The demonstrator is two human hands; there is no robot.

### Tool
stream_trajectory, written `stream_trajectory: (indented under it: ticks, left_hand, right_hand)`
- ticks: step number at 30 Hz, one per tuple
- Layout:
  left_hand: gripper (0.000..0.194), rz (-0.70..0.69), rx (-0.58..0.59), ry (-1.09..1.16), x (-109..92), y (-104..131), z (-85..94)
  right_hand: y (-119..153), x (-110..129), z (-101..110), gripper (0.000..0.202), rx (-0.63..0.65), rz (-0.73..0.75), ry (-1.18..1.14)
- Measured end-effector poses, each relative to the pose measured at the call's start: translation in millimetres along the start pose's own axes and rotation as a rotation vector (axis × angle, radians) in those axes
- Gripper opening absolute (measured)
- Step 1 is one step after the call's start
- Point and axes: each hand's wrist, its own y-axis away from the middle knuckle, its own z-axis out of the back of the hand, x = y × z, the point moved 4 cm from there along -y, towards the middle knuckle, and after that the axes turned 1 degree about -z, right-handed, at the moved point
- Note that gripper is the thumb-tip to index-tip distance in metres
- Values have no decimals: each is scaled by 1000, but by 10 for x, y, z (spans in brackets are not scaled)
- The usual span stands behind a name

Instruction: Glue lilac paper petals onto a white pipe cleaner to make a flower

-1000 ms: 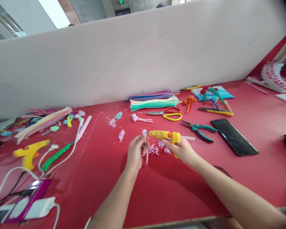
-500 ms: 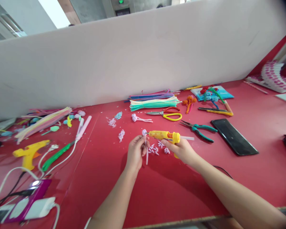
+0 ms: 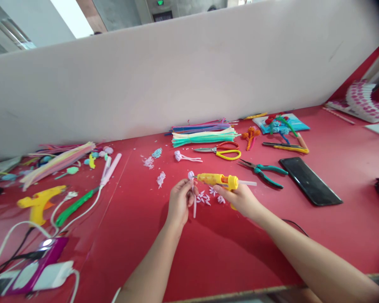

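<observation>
Between its fingers my left hand [image 3: 180,200] pinches a pale lilac pipe-cleaner flower [image 3: 191,174], head up, its stem [image 3: 195,207] hanging below the fingers. My right hand [image 3: 241,198] is closed round a yellow hot glue gun [image 3: 217,180], which points left with a clear glue stick [image 3: 248,183] out of its back. The gun's nozzle is at the flower head; whether they touch I cannot tell. Several small lilac pieces [image 3: 204,198] lie on the table beneath the gun. Behind the hands lie more lilac flowers on stems [image 3: 188,157].
Scissors [image 3: 219,150], pliers [image 3: 265,171] and a black phone [image 3: 309,181] lie behind and right. Bundled pipe cleaners [image 3: 204,137] rest along the white partition [image 3: 189,75]. On the left are another yellow glue gun [image 3: 39,204], a pink styling iron [image 3: 110,170] and a corded power strip [image 3: 39,269].
Almost nothing differs. Both hands, the flower and the glue gun keep nearly the same positions.
</observation>
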Motion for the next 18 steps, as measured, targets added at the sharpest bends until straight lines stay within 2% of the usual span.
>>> stream_trajectory:
  ticks: [6,10,14,18]
  left_hand:
    - [21,-10,-2,-22,-3,3,-6]
    - [23,-81,-28,-165,-40,7,16]
    - [19,-174,-81,-171,-104,-1,68]
    - [18,-127,-77,-68,-83,-18,76]
  right_hand:
    - [6,55,16,31,-53,77,145]
    - [15,94,30,32,-67,89,258]
    - [1,74,86,27,-102,33,240]
    - [-61,-2,234,10,-172,-58,224]
